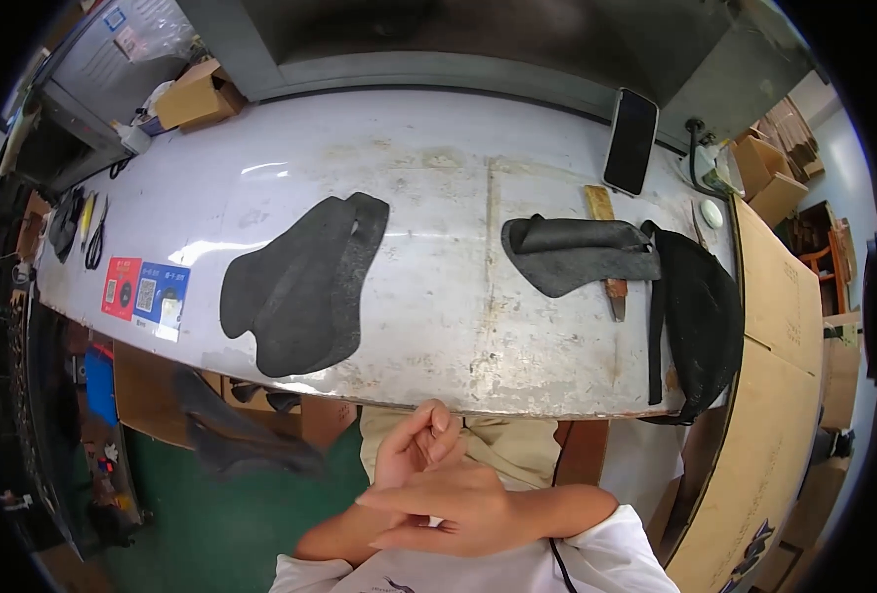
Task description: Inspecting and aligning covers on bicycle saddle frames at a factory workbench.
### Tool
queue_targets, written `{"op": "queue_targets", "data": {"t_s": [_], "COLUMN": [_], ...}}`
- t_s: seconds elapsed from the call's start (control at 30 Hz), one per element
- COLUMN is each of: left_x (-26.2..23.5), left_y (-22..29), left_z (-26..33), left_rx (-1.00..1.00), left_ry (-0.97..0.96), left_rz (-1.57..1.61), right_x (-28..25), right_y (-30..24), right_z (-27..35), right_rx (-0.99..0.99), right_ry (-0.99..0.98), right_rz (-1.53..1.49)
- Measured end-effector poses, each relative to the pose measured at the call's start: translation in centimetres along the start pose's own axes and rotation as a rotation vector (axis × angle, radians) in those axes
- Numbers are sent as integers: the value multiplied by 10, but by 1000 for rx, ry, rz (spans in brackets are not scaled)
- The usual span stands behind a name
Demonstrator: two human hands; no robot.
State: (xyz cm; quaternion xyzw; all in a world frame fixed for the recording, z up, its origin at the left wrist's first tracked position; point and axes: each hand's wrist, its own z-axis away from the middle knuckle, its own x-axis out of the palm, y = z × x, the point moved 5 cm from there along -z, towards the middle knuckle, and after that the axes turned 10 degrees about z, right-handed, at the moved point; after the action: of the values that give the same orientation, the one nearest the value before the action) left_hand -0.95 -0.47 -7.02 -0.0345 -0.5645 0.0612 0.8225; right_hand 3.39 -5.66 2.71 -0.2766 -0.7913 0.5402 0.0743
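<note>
My left hand (417, 448) is raised just in front of the table's front edge, its fingers curled in with nothing visible in them. Below it, my right hand (463, 509) crosses over toward the left, thumb and forefinger stretched apart, holding nothing. A blurred dark grey cut piece (246, 432) is in the air left of both hands, touching neither, over an open carton. On the table lie several dark grey leather-like cut pieces (305, 282), overlapping. Farther right, a folded dark piece (586, 252) rests across a bar-like tool (600, 204) with a yellowish end.
Black mesh fabric (700, 321) hangs over the table's right edge beside cardboard (779, 395). A phone (631, 141) leans at the back. Red and blue cards (147, 296) lie front left, with scissors (96, 242) beyond. A small carton (199, 96) stands back left. The floor (181, 524) is green.
</note>
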Motion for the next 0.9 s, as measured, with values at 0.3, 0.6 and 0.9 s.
{"op": "queue_targets", "data": {"t_s": [0.3, 0.6, 0.9], "left_x": [44, 78, 78], "left_y": [-5, -20, -17], "left_z": [-21, -60, -78], "left_rx": [260, 459, 375], "left_ry": [-25, -137, 32], "left_rz": [-640, -1085, -1082], "right_x": [-108, -356, -451], "right_y": [15, -39, -156], "right_z": [51, 286, 699], "right_rx": [369, 504, -105], "right_ry": [108, 1326, 2858], "right_rz": [279, 483, 166]}}
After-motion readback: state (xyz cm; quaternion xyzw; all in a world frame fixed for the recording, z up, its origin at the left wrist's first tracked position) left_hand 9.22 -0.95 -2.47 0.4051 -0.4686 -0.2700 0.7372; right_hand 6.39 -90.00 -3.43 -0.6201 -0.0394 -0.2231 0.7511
